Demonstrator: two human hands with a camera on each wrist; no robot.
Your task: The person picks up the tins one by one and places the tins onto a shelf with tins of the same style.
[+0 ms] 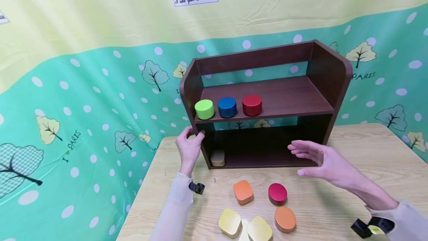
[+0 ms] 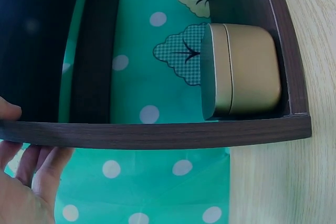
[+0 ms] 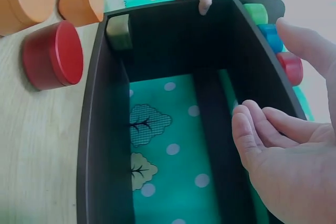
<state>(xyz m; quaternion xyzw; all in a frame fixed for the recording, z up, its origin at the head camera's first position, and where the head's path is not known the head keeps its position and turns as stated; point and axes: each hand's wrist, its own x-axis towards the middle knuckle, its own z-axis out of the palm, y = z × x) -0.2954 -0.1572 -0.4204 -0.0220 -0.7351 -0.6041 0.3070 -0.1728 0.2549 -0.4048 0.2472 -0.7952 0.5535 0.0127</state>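
Pale wooden table (image 1: 361,166) under a dark two-tier shelf (image 1: 329,84) (five tins (image 1: 243,192) in front).

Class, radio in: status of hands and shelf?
Left hand grips shelf side panel. Right hand open, hovering before lower compartment. Gold tin inside.

left hand (image 1: 188,148) raised, fingers curled; right hand (image 1: 321,161) flat — fingers straight
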